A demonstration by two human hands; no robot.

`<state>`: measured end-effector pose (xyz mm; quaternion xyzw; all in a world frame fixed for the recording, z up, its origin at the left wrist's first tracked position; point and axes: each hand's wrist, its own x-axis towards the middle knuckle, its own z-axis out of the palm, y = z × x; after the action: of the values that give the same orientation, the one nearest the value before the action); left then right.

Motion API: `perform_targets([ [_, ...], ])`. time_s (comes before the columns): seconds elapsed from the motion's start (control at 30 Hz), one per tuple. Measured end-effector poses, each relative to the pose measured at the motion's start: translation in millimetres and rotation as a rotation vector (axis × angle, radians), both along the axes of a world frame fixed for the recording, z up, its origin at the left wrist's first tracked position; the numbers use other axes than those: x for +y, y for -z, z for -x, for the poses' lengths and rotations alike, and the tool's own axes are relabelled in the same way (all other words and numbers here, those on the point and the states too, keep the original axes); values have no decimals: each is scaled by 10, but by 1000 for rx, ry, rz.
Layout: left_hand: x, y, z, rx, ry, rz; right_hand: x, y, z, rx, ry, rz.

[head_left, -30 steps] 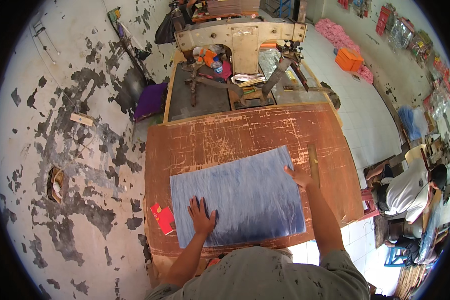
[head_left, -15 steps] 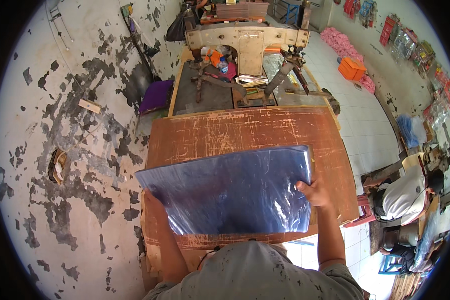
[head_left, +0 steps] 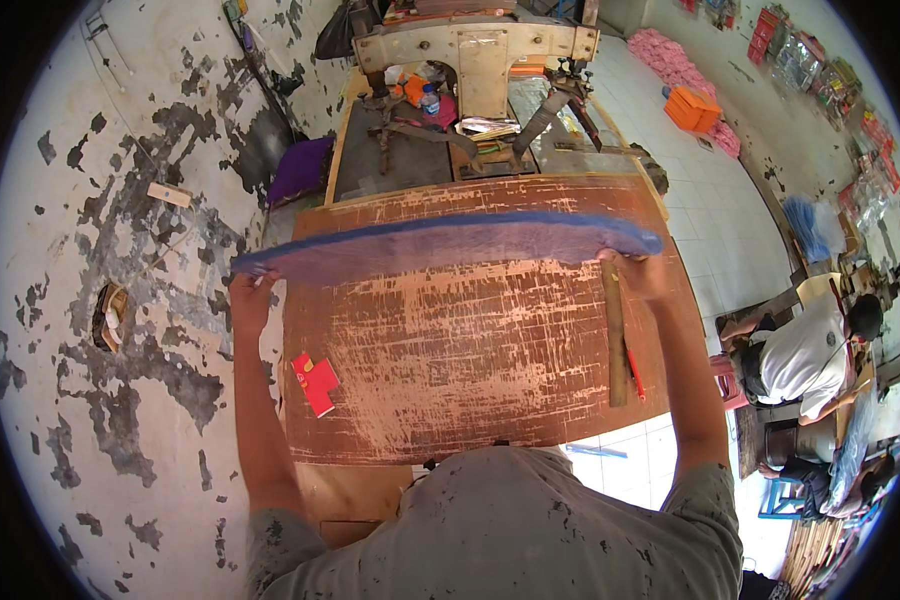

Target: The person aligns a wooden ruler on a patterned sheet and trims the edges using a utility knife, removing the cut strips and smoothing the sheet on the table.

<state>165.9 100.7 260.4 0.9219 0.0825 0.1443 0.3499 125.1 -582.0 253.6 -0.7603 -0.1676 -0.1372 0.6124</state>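
A wide stack of blue plastic sheets (head_left: pixel 450 246) is held lengthwise above the far half of the worn brown board (head_left: pixel 470 340). At its left end, my left hand (head_left: pixel 254 293) is closed on the edge. Its right end is gripped by my right hand (head_left: pixel 638 272). The stack is turned nearly edge-on to me and slightly blurred, so most of its face is hidden. Beneath my right forearm lie a flat wooden strip (head_left: pixel 615 340) and a red pencil-like stick (head_left: pixel 634 372). A red piece of card or packet (head_left: pixel 316 383) rests on the board's left side.
Beyond the board stands a cream metal machine frame (head_left: pixel 482 75) with cluttered items under it. A peeling wall (head_left: pixel 140 330) is close on the left, with a purple cushion (head_left: pixel 300 172). On the right, people sit working, one in a white shirt (head_left: pixel 806 365).
Both hands have carried the blue stack away from me and tilted it from flat-facing to nearly edge-on. The red card, wooden strip and red stick are now uncovered.
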Motion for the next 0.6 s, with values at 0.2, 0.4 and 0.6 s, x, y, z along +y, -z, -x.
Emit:
perform_targets([
  [0.2, -154, 577, 198, -238, 466, -28, -491, 1313, 191, -229, 340, 492],
  [0.4, -134, 922, 1291, -142, 537, -45, 24, 1441, 1195, -47, 368, 462],
  [0.6, -308, 1521, 1623, -23, 702, -629, -222, 2289, 1605, 128, 274, 858],
])
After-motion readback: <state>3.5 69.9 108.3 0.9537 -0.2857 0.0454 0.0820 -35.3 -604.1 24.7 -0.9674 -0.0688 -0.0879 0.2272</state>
